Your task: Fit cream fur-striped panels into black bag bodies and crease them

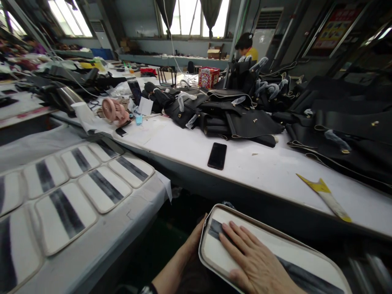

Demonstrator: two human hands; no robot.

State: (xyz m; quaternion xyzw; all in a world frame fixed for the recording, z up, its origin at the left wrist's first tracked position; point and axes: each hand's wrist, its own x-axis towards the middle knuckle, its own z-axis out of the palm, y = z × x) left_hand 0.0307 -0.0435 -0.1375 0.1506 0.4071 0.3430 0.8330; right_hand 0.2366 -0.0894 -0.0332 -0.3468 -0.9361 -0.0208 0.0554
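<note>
The right hand (249,251) lies flat, fingers slightly apart, on a black-striped white panel (211,247); beside it, the left hand (195,240) is partly hidden, grip unclear.

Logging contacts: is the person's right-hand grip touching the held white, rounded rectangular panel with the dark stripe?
Touching. The head view shows the right-hand grip flat on the white panel, fingers spread over its dark stripe.

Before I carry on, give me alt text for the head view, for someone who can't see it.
The right hand lies flat on a white, dark-striped piece; the left hand is at its left end, fingers hidden. Similar pieces lie at left; beyond, a phone and black material lie on a white table.
</note>
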